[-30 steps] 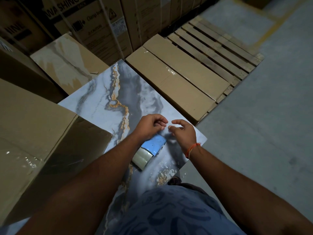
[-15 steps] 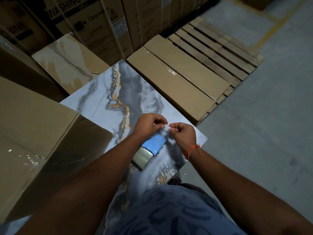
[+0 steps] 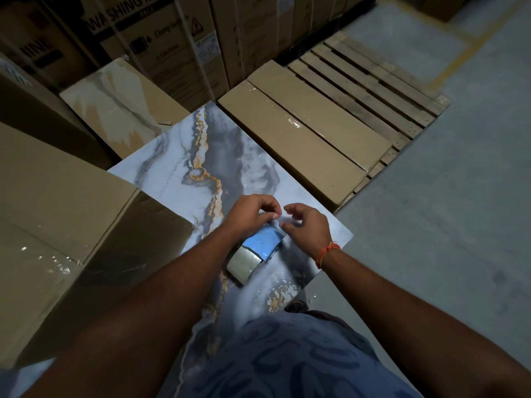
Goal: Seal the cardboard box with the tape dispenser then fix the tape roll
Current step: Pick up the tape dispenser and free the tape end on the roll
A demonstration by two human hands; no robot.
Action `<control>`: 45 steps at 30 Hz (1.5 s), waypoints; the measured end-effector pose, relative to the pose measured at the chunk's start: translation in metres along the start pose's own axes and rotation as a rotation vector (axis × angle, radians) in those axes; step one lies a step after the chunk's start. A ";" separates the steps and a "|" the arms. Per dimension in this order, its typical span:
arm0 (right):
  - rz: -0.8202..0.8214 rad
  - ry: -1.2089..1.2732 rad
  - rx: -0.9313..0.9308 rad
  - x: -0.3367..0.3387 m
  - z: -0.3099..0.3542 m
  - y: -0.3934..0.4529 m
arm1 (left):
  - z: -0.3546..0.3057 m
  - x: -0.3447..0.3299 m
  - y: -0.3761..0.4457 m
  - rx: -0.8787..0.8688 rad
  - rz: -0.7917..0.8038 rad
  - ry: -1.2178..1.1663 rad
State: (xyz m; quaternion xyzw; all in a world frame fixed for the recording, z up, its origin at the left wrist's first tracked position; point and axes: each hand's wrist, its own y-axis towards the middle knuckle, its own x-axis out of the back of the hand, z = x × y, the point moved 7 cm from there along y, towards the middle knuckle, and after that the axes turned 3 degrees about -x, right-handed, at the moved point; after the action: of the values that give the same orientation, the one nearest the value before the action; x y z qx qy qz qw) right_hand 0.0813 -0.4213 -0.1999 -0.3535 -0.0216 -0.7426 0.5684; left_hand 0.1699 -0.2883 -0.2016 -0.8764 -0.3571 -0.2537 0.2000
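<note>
A blue tape dispenser (image 3: 265, 243) with a clear tape roll (image 3: 243, 264) lies on a marble-patterned slab (image 3: 184, 156). Both my hands hover over its front end. My left hand (image 3: 251, 215) pinches a thin clear strip of tape (image 3: 283, 219) between thumb and fingertips. My right hand (image 3: 309, 225), with an orange thread at the wrist, touches the same strip with thumb and forefinger slightly spread. The strip is faint and partly hidden by the fingers. A long flat cardboard box (image 3: 304, 139) with clear tape along its seam lies beyond the slab.
A large cardboard box (image 3: 60, 219) with glossy tape stands close on the left. A wooden pallet (image 3: 370, 90) lies under the long box. Tall printed cartons (image 3: 172, 38) line the back. A beige slab (image 3: 115, 104) leans behind. Grey concrete floor (image 3: 445, 211) stretches to the right.
My right hand's fingers have spread again after closing against the left hand's pinch half a second ago. The dispenser has stayed in place.
</note>
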 end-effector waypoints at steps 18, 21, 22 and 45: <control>-0.003 -0.059 0.053 -0.017 0.004 -0.015 | 0.035 -0.003 -0.047 0.851 0.124 -0.190; 0.012 -0.082 0.085 -0.022 0.005 -0.019 | 0.027 -0.005 -0.056 0.934 0.129 -0.266; 0.010 -0.082 0.088 -0.023 0.006 -0.020 | 0.024 -0.007 -0.059 0.977 0.138 -0.300; -0.047 0.301 0.002 -0.021 -0.007 -0.044 | 0.008 0.007 -0.057 0.771 -0.044 0.104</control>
State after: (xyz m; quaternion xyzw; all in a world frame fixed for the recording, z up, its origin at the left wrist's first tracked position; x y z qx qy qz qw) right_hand 0.0419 -0.3918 -0.2002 -0.2372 0.0548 -0.8003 0.5479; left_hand 0.1357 -0.2425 -0.1946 -0.7150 -0.4345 -0.1492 0.5271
